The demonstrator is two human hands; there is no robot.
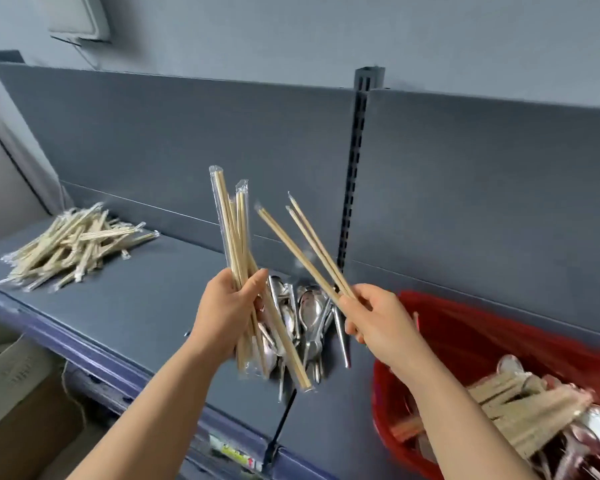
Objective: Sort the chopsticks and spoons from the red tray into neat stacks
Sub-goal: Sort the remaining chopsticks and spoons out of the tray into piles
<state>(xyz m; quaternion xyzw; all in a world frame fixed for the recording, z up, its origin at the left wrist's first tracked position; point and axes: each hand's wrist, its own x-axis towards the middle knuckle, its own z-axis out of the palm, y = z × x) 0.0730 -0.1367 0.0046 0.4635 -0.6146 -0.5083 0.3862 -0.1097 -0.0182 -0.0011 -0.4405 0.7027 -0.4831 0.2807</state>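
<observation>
The left hand (227, 315) is raised above the grey shelf (129, 306), fingers and thumb curled round a bundle of plastic-wrapped chopsticks (234, 237); the bundle stands near upright, with its lower ends fanning out below the palm. The right hand (376, 322) is held just beside it and pinches a few more chopsticks (309, 251), which slant up and to the left, apart from the bundle. On the shelf, behind and below both hands, lies a heap of metal spoons (307, 317). A loose pile of wrapped chopsticks (73, 244) lies at the far left of the shelf, well apart from the spoons. The red tray (465, 327) sits on the shelf at the right and holds mixed chopsticks and spoons (527, 407), blurred. A cardboard box (21, 393) stands below the shelf at the left.
</observation>
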